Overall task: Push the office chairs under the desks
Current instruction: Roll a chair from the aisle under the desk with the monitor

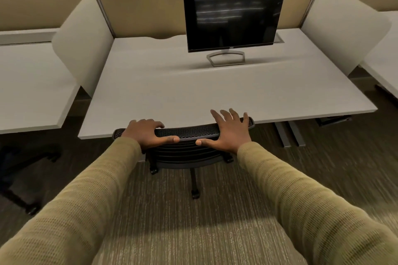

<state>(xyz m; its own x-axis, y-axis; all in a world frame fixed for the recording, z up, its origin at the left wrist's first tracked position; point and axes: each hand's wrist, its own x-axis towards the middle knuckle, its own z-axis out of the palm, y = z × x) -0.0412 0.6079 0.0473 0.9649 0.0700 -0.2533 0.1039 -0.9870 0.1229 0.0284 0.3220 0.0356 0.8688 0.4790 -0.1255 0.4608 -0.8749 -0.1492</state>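
Note:
A black mesh office chair [187, 132] stands tucked against the front edge of the white desk [215, 90]; its seat is hidden under the desktop and only the backrest top, part of the back and some caster legs show. My left hand [146, 133] curls over the left part of the backrest's top rail. My right hand [228, 131] rests flat on the right part of the rail, fingers spread and stretched over the desk edge.
A dark monitor [233, 15] stands at the back of the desk, before a tan partition labelled 383. White side screens flank the desk, with neighbouring desks at left [32, 92] and right. Another chair's dark base [19, 178] sits on the carpet at left.

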